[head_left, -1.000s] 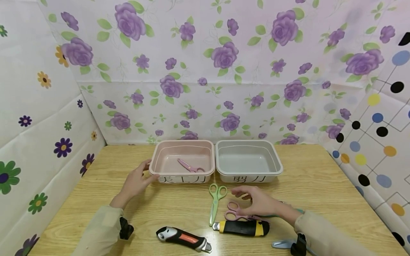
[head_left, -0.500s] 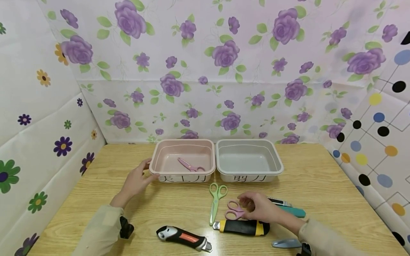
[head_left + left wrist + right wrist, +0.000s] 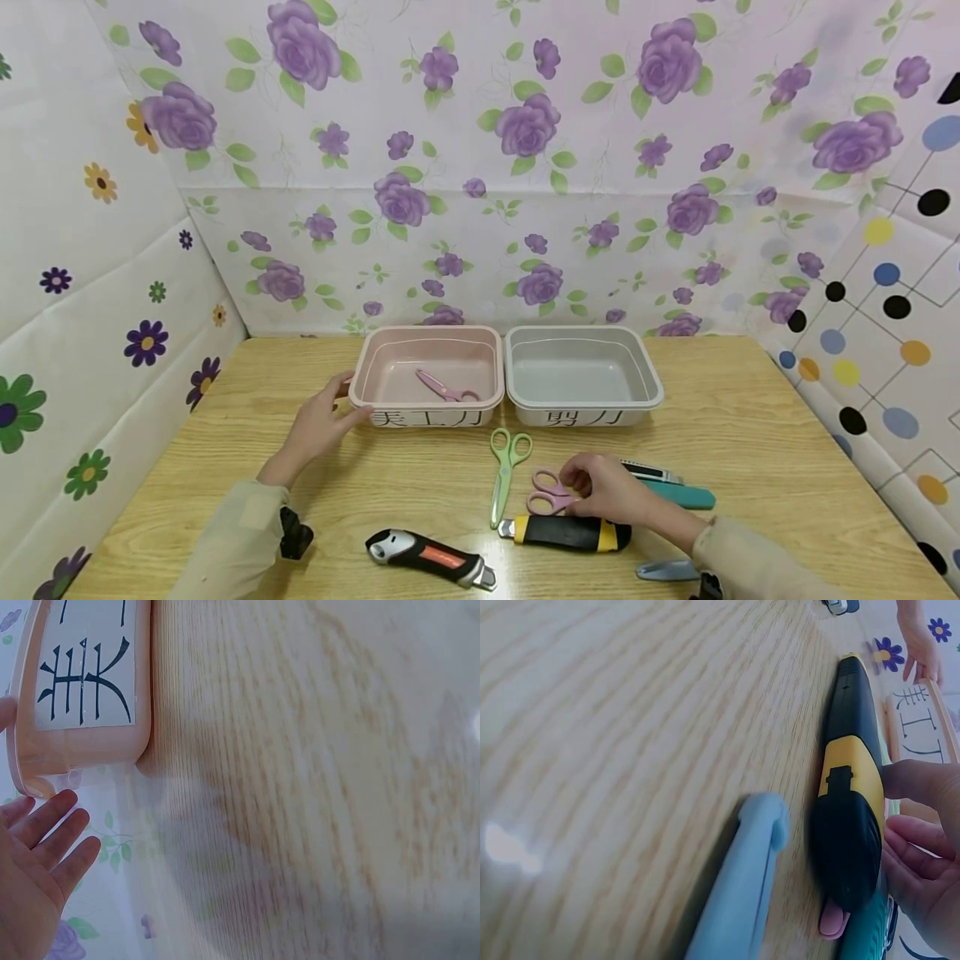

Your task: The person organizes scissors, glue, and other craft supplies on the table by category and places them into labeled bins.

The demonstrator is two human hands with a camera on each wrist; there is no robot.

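In the head view my left hand (image 3: 318, 421) touches the left corner of a pink plastic box (image 3: 427, 417), thumb at its front rim; the left wrist view shows its fingers spread and nearly straight. My right hand (image 3: 609, 490) is low over the table, thumb and fingers curled about the pink scissors (image 3: 549, 493) just past their handles. The hand covers most of the blades. Right in front of it lies a black and yellow utility knife (image 3: 566, 533), close by my thumb in the right wrist view. A second pair of pink scissors (image 3: 446, 387) lies inside the pink box.
A grey box (image 3: 585, 417) stands right of the pink one. Green scissors (image 3: 504, 479), a black, silver and orange utility knife (image 3: 431, 560), a teal-handled tool (image 3: 682, 494), a slim cutter (image 3: 652, 472) and a light blue tool (image 3: 667, 570) lie on the wooden table (image 3: 750, 433).
My right hand has drawn back toward the right and down onto the pink scissors, uncovering the teal-handled tool and slim cutter. My left hand has stayed at the pink box.
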